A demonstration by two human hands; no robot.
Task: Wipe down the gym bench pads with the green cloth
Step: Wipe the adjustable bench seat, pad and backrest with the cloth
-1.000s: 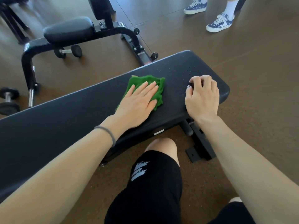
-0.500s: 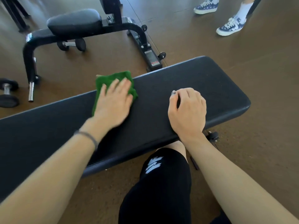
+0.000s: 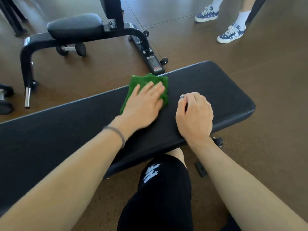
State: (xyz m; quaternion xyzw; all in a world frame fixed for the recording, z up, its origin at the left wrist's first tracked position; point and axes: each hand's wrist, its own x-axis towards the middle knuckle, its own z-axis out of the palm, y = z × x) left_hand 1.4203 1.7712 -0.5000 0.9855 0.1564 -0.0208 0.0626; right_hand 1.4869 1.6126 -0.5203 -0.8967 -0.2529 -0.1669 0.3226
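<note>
A long black bench pad runs across the view from lower left to right. The green cloth lies folded at the pad's far edge, overhanging it slightly. My left hand presses flat on the cloth with straight fingers, a little blurred by motion. My right hand rests on the pad just right of the cloth, fingers curled under and holding nothing. My knee in black shorts is below the pad's near edge.
A second black bench with a padded seat stands behind on the brown floor, a dumbbell under it. More weights lie at the left edge. Another person's feet in blue sneakers stand at top right.
My left hand has slid the cloth to the right along the pad's far edge, back toward my right hand after an earlier sweep left. My right hand shifted left from the pad's end.
</note>
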